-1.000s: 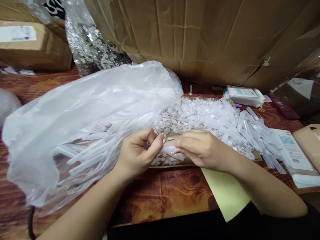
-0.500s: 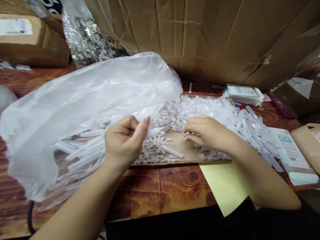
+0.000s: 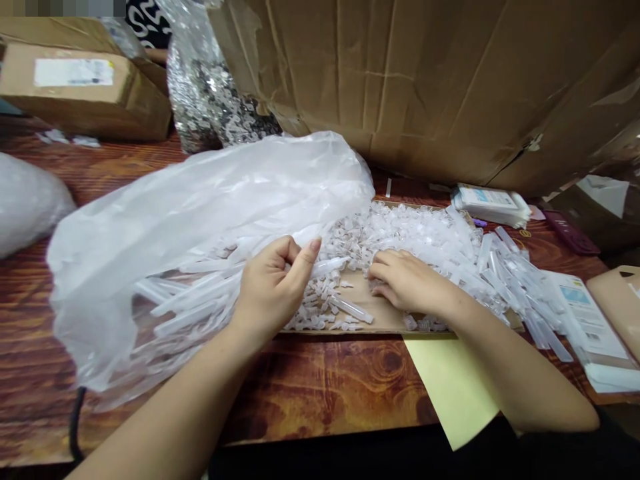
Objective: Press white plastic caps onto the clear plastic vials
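The fingers of my left hand (image 3: 273, 283) curl together, those of my right hand (image 3: 407, 280) bend; any grip is hidden. Many plastic pieces (image 3: 415, 230) lie loose.

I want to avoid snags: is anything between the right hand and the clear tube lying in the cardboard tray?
Nothing visible: between the right hand and the clear tube shows only a bare patch of the cardboard tray. Small white pieces crowd the tube's other side, toward the left hand.

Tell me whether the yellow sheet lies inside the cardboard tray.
No, the yellow sheet lies on the near side of the cardboard tray, reaching past the table's front edge.
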The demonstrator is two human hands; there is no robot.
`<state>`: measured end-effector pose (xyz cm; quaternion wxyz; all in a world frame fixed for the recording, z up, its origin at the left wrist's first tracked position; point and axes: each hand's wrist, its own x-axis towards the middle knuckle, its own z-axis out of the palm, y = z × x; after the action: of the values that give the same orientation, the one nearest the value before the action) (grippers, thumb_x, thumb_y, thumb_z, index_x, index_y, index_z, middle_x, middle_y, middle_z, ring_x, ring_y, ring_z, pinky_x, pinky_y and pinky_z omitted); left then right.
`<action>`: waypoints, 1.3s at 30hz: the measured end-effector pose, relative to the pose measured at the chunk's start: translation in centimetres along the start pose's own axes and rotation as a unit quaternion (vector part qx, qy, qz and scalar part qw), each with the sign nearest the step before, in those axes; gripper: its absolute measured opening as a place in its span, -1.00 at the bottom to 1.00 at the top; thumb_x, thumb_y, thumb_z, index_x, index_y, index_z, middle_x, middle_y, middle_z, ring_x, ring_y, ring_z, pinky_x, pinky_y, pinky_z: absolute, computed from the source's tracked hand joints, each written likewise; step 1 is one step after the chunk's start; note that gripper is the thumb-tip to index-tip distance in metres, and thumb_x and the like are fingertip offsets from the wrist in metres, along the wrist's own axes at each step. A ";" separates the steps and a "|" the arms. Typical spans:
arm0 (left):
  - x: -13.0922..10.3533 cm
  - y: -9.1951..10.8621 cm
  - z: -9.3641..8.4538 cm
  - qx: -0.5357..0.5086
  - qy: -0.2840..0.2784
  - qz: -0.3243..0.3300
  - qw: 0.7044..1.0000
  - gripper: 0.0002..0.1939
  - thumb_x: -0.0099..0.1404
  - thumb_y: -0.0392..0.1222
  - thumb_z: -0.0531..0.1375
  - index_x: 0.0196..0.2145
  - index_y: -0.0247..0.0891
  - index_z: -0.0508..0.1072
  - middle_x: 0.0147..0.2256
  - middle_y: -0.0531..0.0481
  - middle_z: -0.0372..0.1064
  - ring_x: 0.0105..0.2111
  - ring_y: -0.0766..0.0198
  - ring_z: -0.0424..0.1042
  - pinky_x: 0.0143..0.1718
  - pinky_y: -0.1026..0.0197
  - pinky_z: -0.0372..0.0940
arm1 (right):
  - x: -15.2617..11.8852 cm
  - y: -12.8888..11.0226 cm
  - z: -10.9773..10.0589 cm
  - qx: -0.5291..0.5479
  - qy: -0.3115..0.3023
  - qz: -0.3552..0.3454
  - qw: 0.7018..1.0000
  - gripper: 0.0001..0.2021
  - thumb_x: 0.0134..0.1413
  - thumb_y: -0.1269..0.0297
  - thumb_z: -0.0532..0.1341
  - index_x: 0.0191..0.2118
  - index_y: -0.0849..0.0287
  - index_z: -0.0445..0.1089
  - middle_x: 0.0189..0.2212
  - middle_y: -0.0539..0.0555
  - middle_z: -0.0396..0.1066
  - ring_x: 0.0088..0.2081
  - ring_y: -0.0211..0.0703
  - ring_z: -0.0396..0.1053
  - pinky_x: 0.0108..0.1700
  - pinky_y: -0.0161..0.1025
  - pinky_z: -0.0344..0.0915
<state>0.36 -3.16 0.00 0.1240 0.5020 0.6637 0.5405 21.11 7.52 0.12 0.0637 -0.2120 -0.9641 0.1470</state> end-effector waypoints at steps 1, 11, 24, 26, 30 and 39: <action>-0.1 0.1 0.0 0.004 0.002 0.010 1.000 -0.54 0.34 -0.13 0.22 -0.63 -0.17 0.10 -0.66 0.15 0.04 -0.63 0.37 0.04 -0.57 0.24 0.01 | -0.1 -0.4 -0.2 0.029 0.025 -0.012 0.999 -0.94 0.18 0.45 0.20 -0.25 0.16 0.34 -0.27 0.11 0.42 -0.24 -0.10 0.37 -0.17 -0.14 0.30; -0.8 0.6 0.3 -0.035 -0.024 0.039 0.998 -0.54 0.35 -0.20 0.17 -0.64 -0.17 0.05 -0.66 0.16 -0.02 -0.63 0.37 -0.01 -0.55 0.23 0.01 | 0.4 -3.2 -0.2 0.156 0.290 -0.203 0.922 -0.91 0.33 0.45 0.17 -0.10 0.18 0.34 -0.28 0.10 0.46 -0.23 -0.18 0.44 -0.16 -0.22 0.45; -1.6 1.4 0.3 -0.009 0.003 0.062 0.998 -0.55 0.35 -0.22 0.14 -0.63 -0.18 0.03 -0.65 0.17 -0.09 -0.63 0.38 -0.04 -0.56 0.24 0.00 | 0.1 -4.6 -0.1 0.188 0.305 -0.164 0.919 -0.90 0.33 0.35 0.20 -0.12 0.21 0.45 -0.26 0.11 0.57 -0.25 -0.22 0.52 -0.22 -0.28 0.46; -1.7 1.6 0.4 -0.006 0.001 0.074 0.997 -0.56 0.34 -0.23 0.13 -0.63 -0.18 0.03 -0.65 0.18 -0.09 -0.63 0.39 -0.05 -0.56 0.25 -0.01 | 0.0 -4.8 -0.1 0.190 0.265 -0.118 0.938 -0.78 0.39 0.24 0.15 -0.28 0.20 0.45 -0.40 0.06 0.52 -0.36 -0.25 0.47 -0.30 -0.30 0.40; -1.8 1.9 0.4 -0.006 -0.025 0.052 0.998 -0.57 0.34 -0.21 0.13 -0.63 -0.18 0.04 -0.66 0.18 -0.09 -0.64 0.39 -0.04 -0.58 0.26 -0.01 | -0.2 -5.0 -0.4 0.206 0.186 -0.008 0.961 -0.56 0.42 0.03 0.05 -0.45 0.18 0.32 -0.57 -0.03 0.32 -0.52 -0.30 0.28 -0.45 -0.32 0.22; -1.7 2.0 0.4 -0.026 -0.051 -0.001 0.998 -0.57 0.33 -0.17 0.12 -0.64 -0.17 0.05 -0.69 0.17 -0.04 -0.64 0.37 0.00 -0.60 0.28 0.01 | -0.2 -4.9 -0.3 0.224 0.171 -0.029 0.959 -0.73 0.32 0.02 0.15 -0.26 0.13 0.25 -0.43 -0.01 0.31 -0.42 -0.24 0.26 -0.39 -0.30 0.21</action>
<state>2.54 -4.45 0.88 0.1713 0.5245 0.6426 0.5316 19.39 3.26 1.94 0.2773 -0.1861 -0.8871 0.3187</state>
